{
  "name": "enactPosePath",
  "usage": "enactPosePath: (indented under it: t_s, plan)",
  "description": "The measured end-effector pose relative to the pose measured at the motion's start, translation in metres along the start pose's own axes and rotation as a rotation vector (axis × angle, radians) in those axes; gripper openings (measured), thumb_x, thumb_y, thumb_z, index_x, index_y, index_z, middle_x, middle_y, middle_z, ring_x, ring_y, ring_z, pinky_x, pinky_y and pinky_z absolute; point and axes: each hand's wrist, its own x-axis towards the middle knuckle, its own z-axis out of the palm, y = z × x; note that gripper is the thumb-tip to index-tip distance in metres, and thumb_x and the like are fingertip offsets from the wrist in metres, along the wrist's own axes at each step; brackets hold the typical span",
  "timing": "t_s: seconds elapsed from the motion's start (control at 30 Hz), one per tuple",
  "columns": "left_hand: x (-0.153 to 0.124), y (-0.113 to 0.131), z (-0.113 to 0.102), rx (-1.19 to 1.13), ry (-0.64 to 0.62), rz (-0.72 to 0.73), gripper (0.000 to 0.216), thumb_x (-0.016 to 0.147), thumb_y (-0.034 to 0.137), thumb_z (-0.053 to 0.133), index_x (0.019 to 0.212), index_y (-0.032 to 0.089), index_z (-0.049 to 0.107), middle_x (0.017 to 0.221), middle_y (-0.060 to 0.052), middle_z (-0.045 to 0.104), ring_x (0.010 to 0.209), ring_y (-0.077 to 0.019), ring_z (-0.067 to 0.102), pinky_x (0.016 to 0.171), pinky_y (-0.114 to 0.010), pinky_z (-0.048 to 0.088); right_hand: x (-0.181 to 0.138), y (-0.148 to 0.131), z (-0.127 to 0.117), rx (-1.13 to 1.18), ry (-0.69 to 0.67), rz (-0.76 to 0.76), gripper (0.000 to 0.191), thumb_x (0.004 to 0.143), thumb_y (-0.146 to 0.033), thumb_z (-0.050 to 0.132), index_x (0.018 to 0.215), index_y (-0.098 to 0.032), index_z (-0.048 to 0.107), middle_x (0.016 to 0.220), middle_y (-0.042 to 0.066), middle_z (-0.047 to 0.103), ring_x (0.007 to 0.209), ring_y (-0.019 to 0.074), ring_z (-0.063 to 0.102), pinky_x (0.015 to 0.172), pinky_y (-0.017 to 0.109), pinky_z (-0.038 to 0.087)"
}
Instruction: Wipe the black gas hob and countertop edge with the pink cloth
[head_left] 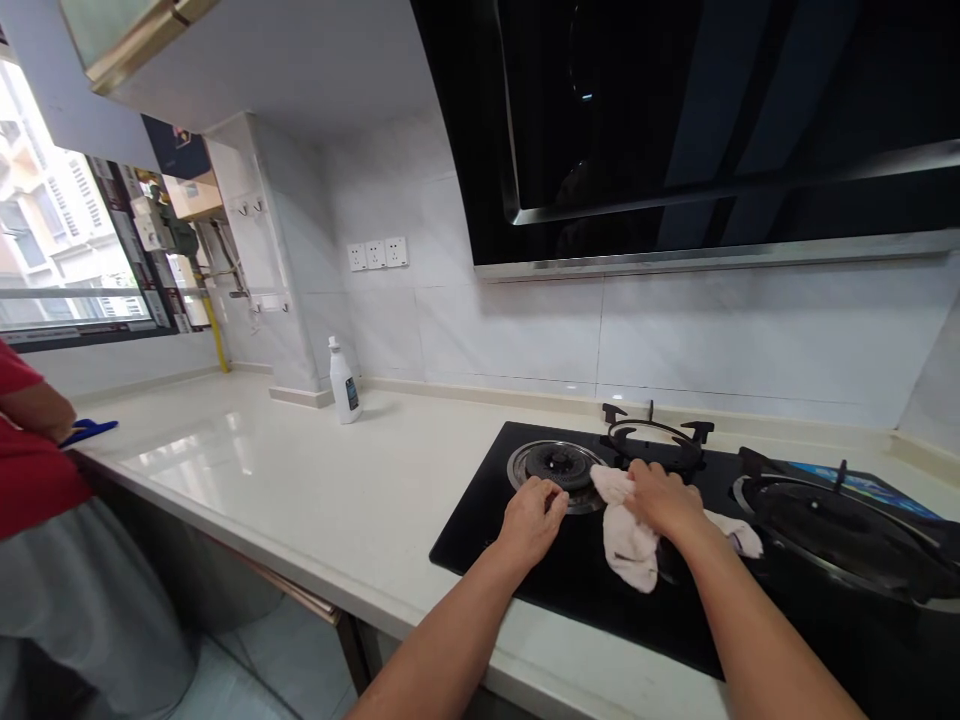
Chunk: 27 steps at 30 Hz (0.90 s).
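White cloth (630, 548): bunched on the black glass gas cooktop (480, 515), just right of and in front of the left burner (556, 464). Crumpled, so its long axis is loose; it runs roughly left to right, from a corner at the burner's rim to an end near the right burner (817, 515), with one fold drooping toward the front edge. The right hand (664, 498) is the nearer: it lies on the cloth, palm down, fingers bent and gripping it from above, forearm slanting in from the lower right.

Left hand (534, 515): at the burner's front-left rim, apart from the right hand and the cloth. Fingers curled, thumb close to the fingertips; contact with the rim, or anything pinched, cannot be told. A loose pan support (652, 432) stands behind, near the cooktop's back edge.
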Motion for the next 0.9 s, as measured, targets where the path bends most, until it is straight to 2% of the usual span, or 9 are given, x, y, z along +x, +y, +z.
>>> enactPosePath:
  t_s: [0.17, 0.23, 0.3, 0.37, 0.47, 0.63, 0.77, 0.83, 0.9]
  plan:
    - [-0.001, 0.000, 0.000, 0.008, -0.045, -0.009, 0.014, 0.095, 0.024, 0.057, 0.087, 0.021, 0.069, 0.085, -0.001, 0.065, 0.083, -0.0166, 0.062, 0.077, -0.027, 0.046, 0.010, 0.041, 0.000, -0.002, 0.040, 0.325, 0.046, 0.096, -0.047, 0.059, 0.134, -0.022, 0.054, 0.135, 0.010, 0.057, 0.118, 0.0250, 0.058, 0.098, 0.049, 0.052]
    - [-0.001, 0.001, -0.001, 0.013, -0.059, -0.010, 0.014, 0.095, 0.024, 0.057, 0.088, 0.022, 0.070, 0.085, -0.001, 0.065, 0.084, -0.0169, 0.062, 0.078, -0.027, 0.046, 0.012, 0.047, 0.004, -0.013, 0.054, 0.392, 0.047, 0.096, -0.048, 0.060, 0.135, -0.023, 0.054, 0.138, 0.010, 0.055, 0.121, 0.0265, 0.056, 0.099, 0.051, 0.051]
    - [0.000, 0.002, -0.001, 0.018, -0.069, -0.012, 0.014, 0.095, 0.024, 0.058, 0.087, 0.022, 0.070, 0.085, -0.001, 0.064, 0.084, -0.0173, 0.062, 0.079, -0.028, 0.047, 0.012, 0.043, 0.008, -0.024, 0.063, 0.390, 0.047, 0.095, -0.047, 0.061, 0.135, -0.023, 0.054, 0.139, 0.011, 0.054, 0.124, 0.0278, 0.054, 0.102, 0.054, 0.050]
    - [0.001, 0.004, -0.001, 0.020, -0.076, -0.014, 0.015, 0.095, 0.024, 0.058, 0.087, 0.022, 0.070, 0.085, -0.001, 0.064, 0.085, -0.0175, 0.062, 0.079, -0.028, 0.047, 0.011, 0.034, 0.012, -0.025, 0.062, 0.326, 0.047, 0.095, -0.047, 0.061, 0.134, -0.022, 0.055, 0.139, 0.010, 0.054, 0.125, 0.0280, 0.054, 0.103, 0.055, 0.049]
    - [0.002, 0.006, -0.001, 0.027, -0.079, -0.015, 0.014, 0.095, 0.024, 0.058, 0.087, 0.022, 0.070, 0.086, -0.001, 0.064, 0.084, -0.0172, 0.062, 0.078, -0.028, 0.047, 0.009, 0.019, 0.012, 0.008, 0.039, 0.151, 0.047, 0.095, -0.048, 0.060, 0.133, -0.021, 0.055, 0.137, 0.010, 0.055, 0.122, 0.0262, 0.056, 0.101, 0.052, 0.050]
    - [0.001, 0.006, 0.000, 0.047, -0.047, -0.010, 0.014, 0.096, 0.024, 0.058, 0.089, 0.022, 0.070, 0.086, -0.001, 0.064, 0.082, -0.0163, 0.061, 0.077, -0.027, 0.047, -0.001, -0.004, 0.001, 0.127, -0.040, -0.237, 0.040, 0.094, -0.047, 0.062, 0.122, -0.020, 0.060, 0.124, 0.007, 0.061, 0.110, 0.0216, 0.060, 0.097, 0.047, 0.051]
    - [0.001, 0.006, -0.003, 0.040, -0.021, -0.006, 0.018, 0.098, 0.027, 0.055, 0.089, 0.022, 0.069, 0.089, -0.002, 0.065, 0.086, -0.0169, 0.062, 0.080, -0.027, 0.048, -0.018, -0.033, -0.003, 0.245, -0.102, -0.568, 0.035, 0.093, -0.047, 0.064, 0.114, -0.020, 0.062, 0.119, 0.006, 0.062, 0.107, 0.0198, 0.059, 0.096, 0.044, 0.050]
    - [0.001, 0.007, -0.005, 0.043, -0.017, -0.001, 0.024, 0.101, 0.027, 0.050, 0.085, 0.022, 0.069, 0.089, -0.002, 0.065, 0.087, -0.0173, 0.062, 0.082, -0.028, 0.048, -0.025, -0.045, -0.002, 0.272, -0.128, -0.654, 0.036, 0.090, -0.047, 0.066, 0.113, -0.019, 0.062, 0.118, 0.005, 0.062, 0.107, 0.0201, 0.059, 0.096, 0.044, 0.049]
    - [0.001, 0.007, -0.006, 0.046, -0.006, -0.001, 0.027, 0.101, 0.025, 0.048, 0.083, 0.023, 0.068, 0.087, -0.002, 0.065, 0.088, -0.0173, 0.062, 0.084, -0.028, 0.048, -0.025, -0.047, -0.001, 0.271, -0.147, -0.665, 0.038, 0.089, -0.047, 0.068, 0.115, -0.019, 0.062, 0.120, 0.006, 0.062, 0.110, 0.0211, 0.058, 0.098, 0.045, 0.049]
